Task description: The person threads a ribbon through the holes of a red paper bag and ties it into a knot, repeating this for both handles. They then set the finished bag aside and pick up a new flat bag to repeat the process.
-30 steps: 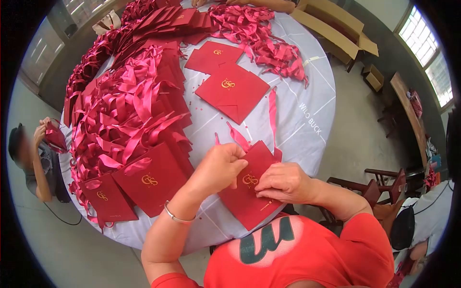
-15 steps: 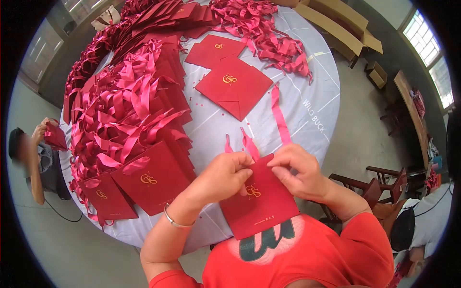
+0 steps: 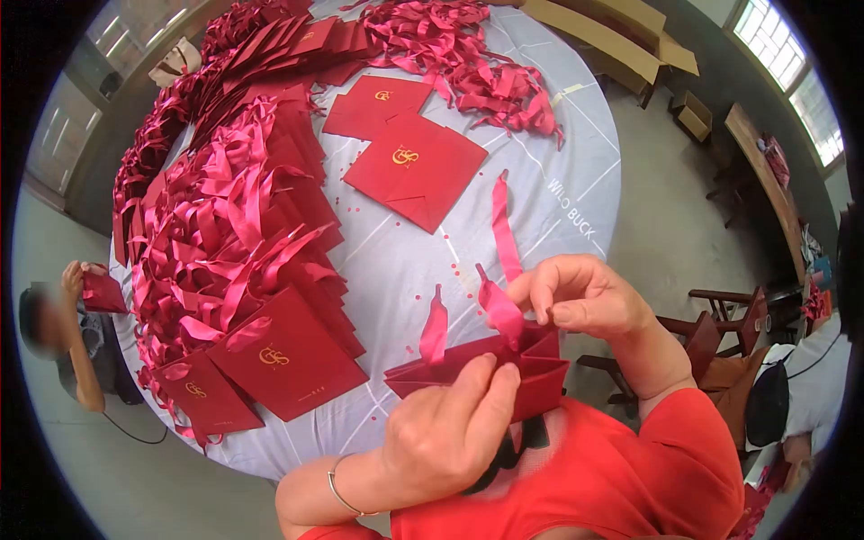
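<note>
A small red paper gift bag [image 3: 540,373] is held in front of my chest, its mouth partly spread and tipped toward me. My left hand [image 3: 450,418] is closed on the bag's near side, fingers over the rim. My right hand [image 3: 589,297] is pinched just above the bag's right corner, with a pink ribbon [image 3: 504,225] running down into its fingers. The ribbon's tip points away across the table. Two more pink ribbon ends, a left one [image 3: 436,328] and a middle one [image 3: 498,301], rise at the bag's far side. The exact pinch point is partly hidden.
Flat red bags [image 3: 414,166] lie ahead on the round cloth-covered table [image 3: 576,180]. Many ribboned bags [image 3: 279,355] are stacked at left, with loose pink ribbons [image 3: 477,63] at the back. Another person [image 3: 81,360] holds a bag at left. Cardboard boxes [image 3: 621,45] stand behind.
The bag has tipped from showing its printed front to showing its spread mouth. My left hand has moved down onto its near side; my right has shifted slightly right. The view has shifted slightly.
</note>
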A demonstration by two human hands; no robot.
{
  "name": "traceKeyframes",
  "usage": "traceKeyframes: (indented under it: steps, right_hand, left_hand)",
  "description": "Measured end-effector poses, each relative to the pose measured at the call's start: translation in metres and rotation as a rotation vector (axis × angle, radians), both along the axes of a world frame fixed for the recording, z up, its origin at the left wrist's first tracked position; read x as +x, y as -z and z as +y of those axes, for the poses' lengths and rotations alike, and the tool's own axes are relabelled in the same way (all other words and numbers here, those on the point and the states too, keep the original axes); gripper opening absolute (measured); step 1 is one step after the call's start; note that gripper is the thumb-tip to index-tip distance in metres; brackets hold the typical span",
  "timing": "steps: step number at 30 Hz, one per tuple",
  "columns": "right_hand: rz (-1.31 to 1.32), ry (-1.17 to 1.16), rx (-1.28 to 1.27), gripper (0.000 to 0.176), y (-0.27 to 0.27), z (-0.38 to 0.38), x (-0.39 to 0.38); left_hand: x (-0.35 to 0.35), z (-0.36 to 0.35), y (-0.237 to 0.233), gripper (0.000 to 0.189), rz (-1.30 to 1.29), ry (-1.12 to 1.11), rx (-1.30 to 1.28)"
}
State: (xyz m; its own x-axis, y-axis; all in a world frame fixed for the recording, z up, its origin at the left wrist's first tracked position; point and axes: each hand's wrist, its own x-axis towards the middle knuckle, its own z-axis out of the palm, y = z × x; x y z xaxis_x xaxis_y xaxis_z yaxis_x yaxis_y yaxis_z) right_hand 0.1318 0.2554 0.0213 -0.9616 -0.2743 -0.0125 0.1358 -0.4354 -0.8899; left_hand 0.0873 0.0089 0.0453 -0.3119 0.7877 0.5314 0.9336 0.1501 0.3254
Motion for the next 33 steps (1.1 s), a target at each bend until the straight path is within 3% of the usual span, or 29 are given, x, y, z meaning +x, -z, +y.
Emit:
traceKeyframes:
  steps: [2,8,11,14,19,22,24,26,28,32,33]
  right_hand:
    - [0.126,0.001,0.021,0.015,-0.003,-0.004,-0.001]
    - [0.287,-0.014,-0.005,0.008,-0.010,-0.013,0.001]
    - [0.288,0.051,-0.024,0.006,-0.014,-0.015,0.002]
    - [0.244,0.260,-0.045,0.013,-0.013,-0.023,0.000]
    - [0.243,0.241,-0.006,0.017,-0.007,-0.021,-0.001]
    - [0.299,0.181,-0.078,0.007,-0.004,-0.017,-0.002]
    - [0.060,0.233,0.102,0.004,-0.011,-0.018,-0.001]
    - [0.020,0.296,0.167,0.003,-0.005,-0.022,-0.007]
    - [0.573,0.557,0.901,0.006,0.004,-0.019,-0.014]
    - [0.466,0.455,0.927,0.014,-0.005,-0.026,-0.001]
    - [0.638,0.521,0.945,0.018,0.009,-0.027,-0.005]
  left_hand:
    - [0.005,0.001,-0.001,0.027,0.150,-0.003,0.052]
    - [0.009,0.005,0.002,0.028,0.268,0.043,0.012]
    - [0.011,0.006,0.006,0.029,0.278,0.043,0.025]
    - [0.010,0.005,0.008,0.029,0.307,0.053,0.043]
    - [0.012,0.006,0.009,0.029,0.322,0.083,0.043]
    - [0.008,0.006,0.007,0.031,0.150,0.094,0.039]
    - [0.003,0.009,0.008,0.027,-0.038,0.028,0.015]
    - [-0.011,0.011,0.016,0.020,-0.204,-0.005,0.008]
    - [-0.024,0.013,0.013,0.012,-0.429,-0.091,-0.057]
    - [-0.047,0.016,0.028,0.009,-0.743,-0.100,-0.125]
    - [-0.050,0.016,0.031,0.009,-0.872,-0.080,-0.150]
